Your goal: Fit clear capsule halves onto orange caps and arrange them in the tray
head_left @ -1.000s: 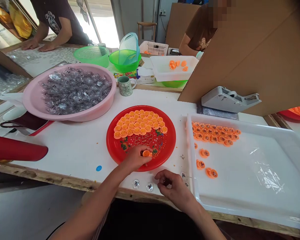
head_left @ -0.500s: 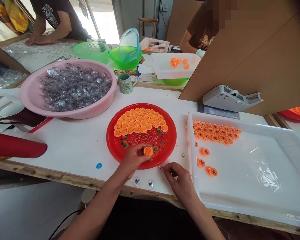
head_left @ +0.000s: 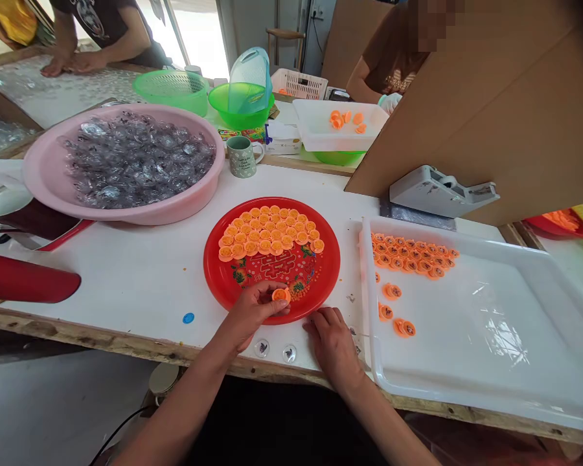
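My left hand (head_left: 252, 312) pinches a small round orange cup-like piece (head_left: 281, 296) above the near part of a red round tray (head_left: 214, 285). Rows of similar orange pieces (head_left: 265, 233) cover the tray's far half. Close to the tray's near right rim, my right hand (head_left: 334, 343) rests low over the white table with its fingers curled together; whatever they hold is hidden. Between my hands, near the table edge, lie two clear discs (head_left: 261, 348) with dark printed figures. Further left is a small blue disc (head_left: 188, 318).
To the right stands a white plastic tray (head_left: 466, 382) with orange pieces bearing printed discs (head_left: 408, 255). A pink basin (head_left: 184, 210) of clear wrapped pieces, a mug (head_left: 241, 157) and a tape dispenser (head_left: 442, 192) stand farther back. Two other people work across the table.
My right hand has moved slightly left, its fingers now turned down beside the red tray, and the small clear piece at its fingertips is no longer visible. My left hand still holds the orange piece.
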A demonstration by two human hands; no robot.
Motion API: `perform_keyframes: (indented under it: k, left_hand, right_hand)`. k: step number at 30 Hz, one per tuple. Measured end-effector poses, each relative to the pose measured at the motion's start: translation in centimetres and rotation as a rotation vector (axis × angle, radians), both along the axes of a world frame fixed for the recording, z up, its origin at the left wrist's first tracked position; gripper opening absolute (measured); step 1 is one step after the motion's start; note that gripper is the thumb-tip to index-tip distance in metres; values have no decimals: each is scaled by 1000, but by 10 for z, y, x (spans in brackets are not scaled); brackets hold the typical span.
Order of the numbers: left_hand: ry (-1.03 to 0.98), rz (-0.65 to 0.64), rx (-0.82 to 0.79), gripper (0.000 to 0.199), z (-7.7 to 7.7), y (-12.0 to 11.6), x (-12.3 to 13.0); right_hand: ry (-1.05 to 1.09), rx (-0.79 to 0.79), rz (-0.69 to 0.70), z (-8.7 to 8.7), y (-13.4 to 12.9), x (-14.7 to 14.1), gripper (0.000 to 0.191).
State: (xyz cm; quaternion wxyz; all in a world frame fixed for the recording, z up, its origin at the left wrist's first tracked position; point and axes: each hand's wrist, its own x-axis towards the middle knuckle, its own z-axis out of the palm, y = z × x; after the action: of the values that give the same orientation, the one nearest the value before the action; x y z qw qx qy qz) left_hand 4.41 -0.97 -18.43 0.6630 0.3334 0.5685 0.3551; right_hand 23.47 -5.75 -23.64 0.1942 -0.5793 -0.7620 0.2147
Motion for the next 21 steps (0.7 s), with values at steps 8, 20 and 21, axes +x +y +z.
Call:
perform_keyframes:
  k: [8,20,21]
  left_hand:
    - [-36,27,-17,32,-5,-3,-2]
    - [-202,-12,-109,29,8,-12,13]
    - [-208,-31,-113,31,13,-13,15]
  right_hand:
    - [105,-165,-109,-1,-7,7,22]
    - [592,-495,-166,35,-5,9,10]
    - [657,-527,-189,41,-2,7,9]
